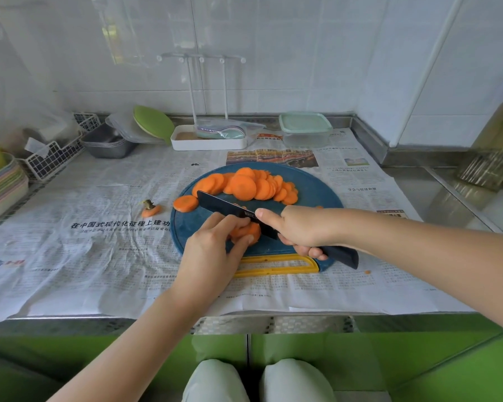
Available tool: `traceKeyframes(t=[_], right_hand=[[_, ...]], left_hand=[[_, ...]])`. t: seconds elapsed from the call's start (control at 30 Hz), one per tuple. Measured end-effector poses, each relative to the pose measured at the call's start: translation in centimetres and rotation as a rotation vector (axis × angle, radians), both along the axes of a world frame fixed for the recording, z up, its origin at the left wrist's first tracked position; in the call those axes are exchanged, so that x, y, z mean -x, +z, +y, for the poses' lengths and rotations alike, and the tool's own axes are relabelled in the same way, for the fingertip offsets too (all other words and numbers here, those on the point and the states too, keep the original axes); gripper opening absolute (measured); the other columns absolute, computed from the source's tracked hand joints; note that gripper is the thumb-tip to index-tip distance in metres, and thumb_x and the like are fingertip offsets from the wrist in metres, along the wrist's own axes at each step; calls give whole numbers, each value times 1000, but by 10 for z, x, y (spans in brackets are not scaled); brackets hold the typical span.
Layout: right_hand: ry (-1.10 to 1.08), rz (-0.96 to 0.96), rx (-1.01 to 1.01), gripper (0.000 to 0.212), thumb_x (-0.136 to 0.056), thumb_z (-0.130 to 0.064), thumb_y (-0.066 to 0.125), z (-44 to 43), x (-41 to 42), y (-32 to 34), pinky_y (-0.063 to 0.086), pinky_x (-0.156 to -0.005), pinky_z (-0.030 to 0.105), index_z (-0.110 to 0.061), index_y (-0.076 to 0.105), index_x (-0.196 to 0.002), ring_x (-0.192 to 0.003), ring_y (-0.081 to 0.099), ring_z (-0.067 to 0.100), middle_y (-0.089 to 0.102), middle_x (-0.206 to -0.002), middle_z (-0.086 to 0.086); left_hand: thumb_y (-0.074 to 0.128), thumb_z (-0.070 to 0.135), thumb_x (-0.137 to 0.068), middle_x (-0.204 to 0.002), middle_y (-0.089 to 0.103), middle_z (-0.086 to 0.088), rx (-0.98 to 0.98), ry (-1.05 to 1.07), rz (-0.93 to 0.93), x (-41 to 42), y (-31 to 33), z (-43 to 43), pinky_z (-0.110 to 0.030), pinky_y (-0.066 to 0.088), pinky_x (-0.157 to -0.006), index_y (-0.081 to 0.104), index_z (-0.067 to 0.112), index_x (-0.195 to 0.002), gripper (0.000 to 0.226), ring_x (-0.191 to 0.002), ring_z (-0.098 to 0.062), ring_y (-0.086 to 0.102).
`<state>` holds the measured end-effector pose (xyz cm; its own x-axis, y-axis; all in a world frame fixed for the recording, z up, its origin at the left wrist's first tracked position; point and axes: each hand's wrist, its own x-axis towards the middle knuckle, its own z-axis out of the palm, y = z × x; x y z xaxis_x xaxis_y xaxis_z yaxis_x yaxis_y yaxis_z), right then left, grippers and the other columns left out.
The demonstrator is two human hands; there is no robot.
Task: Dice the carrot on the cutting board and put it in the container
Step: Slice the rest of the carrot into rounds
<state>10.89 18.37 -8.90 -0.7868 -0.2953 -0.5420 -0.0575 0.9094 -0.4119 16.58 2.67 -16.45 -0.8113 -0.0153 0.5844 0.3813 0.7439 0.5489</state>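
A round blue cutting board (311, 187) with a yellow handle lies on newspaper. Several orange carrot slices (250, 185) are heaped on its far half, and one slice (185, 203) lies at its left edge. My left hand (212, 250) pinches a small stack of carrot slices (249, 232) near the board's front. My right hand (299, 227) grips the dark handle of a black knife (227, 207); its blade lies across the stack, pointing far left. A clear container (305, 129) with a pale green lid stands at the back right.
The carrot top (150, 208) lies on the newspaper left of the board. A white tray (208, 139), a green dish (151, 121), metal trays (108, 142), a wire basket (51, 158) and stacked plates (0, 185) line the back and left. A bottle (494, 146) stands at the right.
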Motion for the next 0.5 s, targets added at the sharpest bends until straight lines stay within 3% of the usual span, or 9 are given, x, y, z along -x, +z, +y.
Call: traceKeyframes(t=[0.13, 0.23, 0.5], right_hand=[[-44, -63, 48, 68, -94, -71, 15, 6, 5, 0, 40, -45, 25, -13, 32, -63, -30, 34, 17, 37, -35, 2], [-103, -141, 128, 68, -90, -77, 19, 12, 10, 1, 35, -38, 21, -15, 34, -66, -32, 30, 13, 33, -40, -1], [-58, -168, 176, 66, -93, -73, 24, 17, 19, 7, 33, -38, 20, -14, 38, -67, -34, 30, 13, 34, -43, -1]], left_hand=[[75, 15, -80, -90, 59, 8, 0, 5, 8, -1, 0, 0, -7, 45, -74, 69, 14, -101, 22, -85, -3, 56], [75, 15, -79, -90, 59, 8, 6, 19, 17, 0, -1, 0, -11, 46, -73, 69, 14, -101, 22, -83, -5, 57], [74, 17, -81, -91, 59, 10, 18, 31, 13, -1, 0, -1, -17, 48, -70, 63, 18, -98, 21, -79, -5, 60]])
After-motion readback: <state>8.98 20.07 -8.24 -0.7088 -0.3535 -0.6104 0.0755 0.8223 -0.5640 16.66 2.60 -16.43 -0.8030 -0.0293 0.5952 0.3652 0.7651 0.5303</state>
